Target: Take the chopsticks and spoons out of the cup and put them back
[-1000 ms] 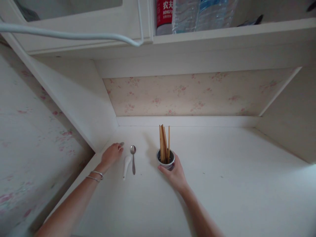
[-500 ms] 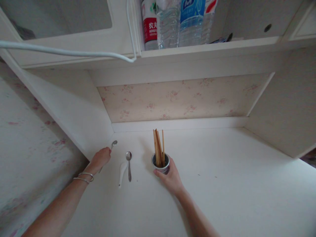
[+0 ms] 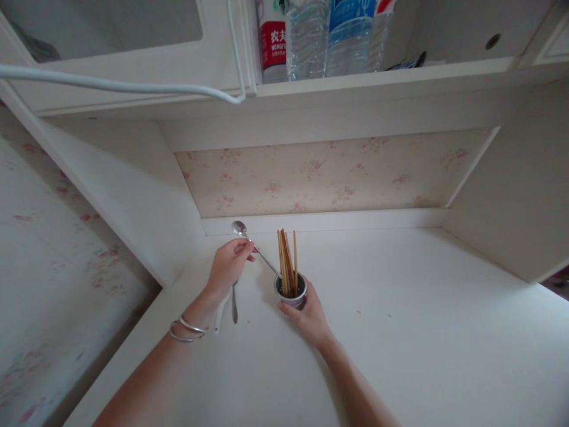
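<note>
My left hand [image 3: 231,261] pinches a long-handled metal spoon [image 3: 239,228], bowl end up and to the left. The spoon's handle end reaches the rim of a small metal cup [image 3: 291,300]; whether it is inside the rim I cannot tell. Several wooden chopsticks [image 3: 287,261] stand in that cup, leaning slightly. Wrapped round the cup's right and near side is my right hand [image 3: 306,317]. Under my left wrist lie a shorter metal spoon [image 3: 235,305] and a white spoon [image 3: 219,314], both partly hidden by the hand.
The white tabletop [image 3: 422,332] has side panels left and right and a flowered wall panel [image 3: 320,178] behind. Overhead, a shelf [image 3: 377,83] holds several plastic bottles [image 3: 306,44]. A white cable [image 3: 133,88] hangs at upper left.
My left hand has moved right with the long spoon, from the left side of the table to the cup. The spoon's handle now points at the cup. My right hand stays on the cup.
</note>
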